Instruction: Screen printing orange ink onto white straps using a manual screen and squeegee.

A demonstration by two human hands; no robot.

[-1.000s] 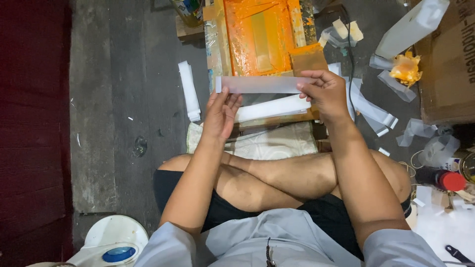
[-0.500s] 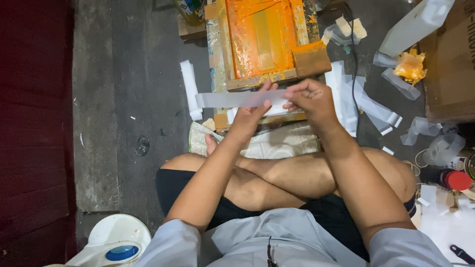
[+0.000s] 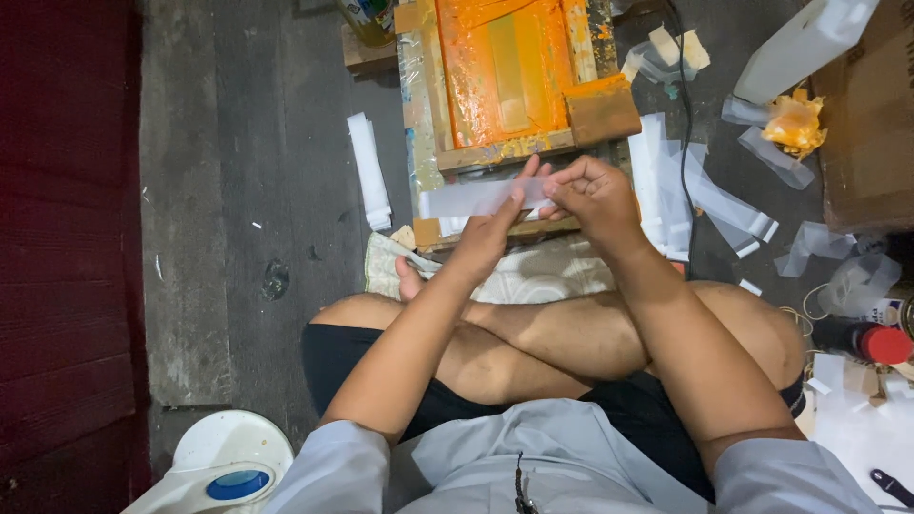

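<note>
Single head view, looking steeply down from close above lap; floor edges probably cropped.

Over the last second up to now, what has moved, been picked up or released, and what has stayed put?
Both hands brought the translucent strip down from over the orange frame toward the body. The left hand has slid along it to meet the right hand near its right end, so both now pinch there. Nothing was let go. The frame, the white roll and the scattered strips on the floor kept their places.
</note>
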